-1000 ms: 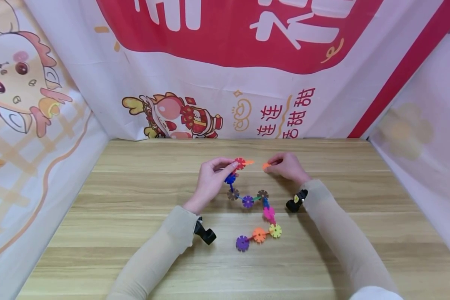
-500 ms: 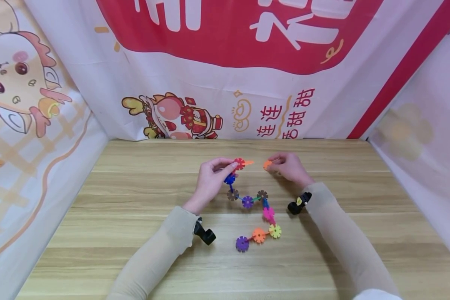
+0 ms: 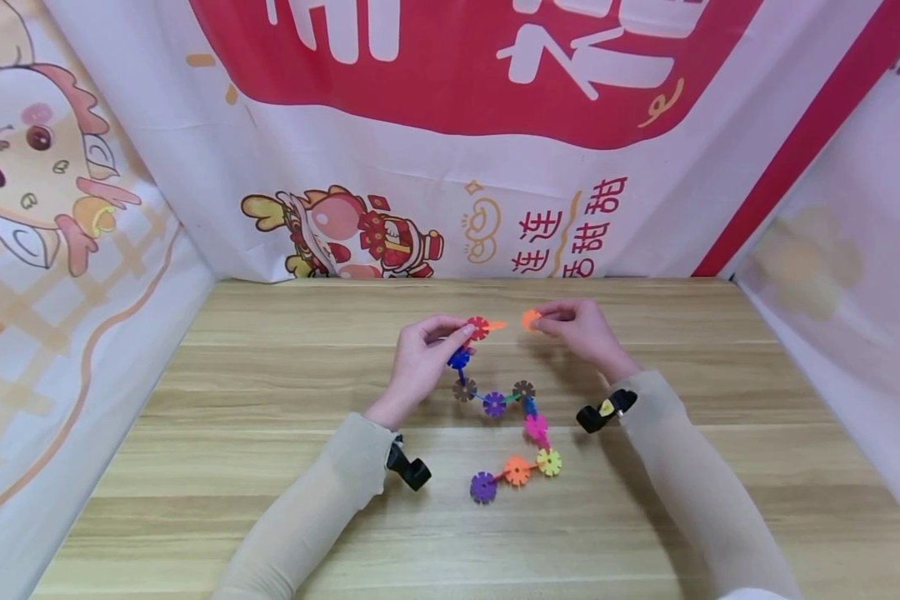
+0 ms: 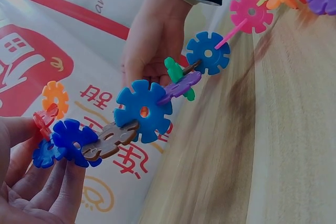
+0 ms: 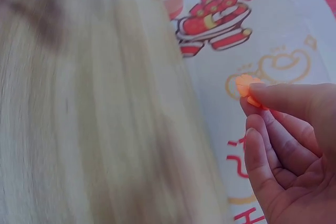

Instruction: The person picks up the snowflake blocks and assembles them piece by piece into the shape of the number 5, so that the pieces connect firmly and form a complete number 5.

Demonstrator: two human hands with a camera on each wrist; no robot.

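In the head view my left hand (image 3: 420,354) pinches a red snowflake disc (image 3: 477,327) at the far end of a linked chain. An orange disc (image 4: 55,99) is joined to that red one, seen in the left wrist view. Blue discs (image 4: 75,142) hang just below my left fingers, followed by a brown disc (image 4: 111,141) and a lighter blue disc (image 4: 143,111). My right hand (image 3: 581,329) holds a separate orange disc (image 5: 244,85) between thumb and fingertip. A short gap lies between this disc and the chain's orange end.
The chain bends over the wooden table (image 3: 270,500) through a pink disc (image 3: 536,427), a yellow disc (image 3: 549,462) and an orange disc (image 3: 517,471) to a purple disc (image 3: 483,487) nearest me. A printed cloth (image 3: 390,150) stands behind the table.
My right hand has risen slightly toward the back of the table, and its orange disc now faces the head camera more. The left hand and the chain stay nearly still.
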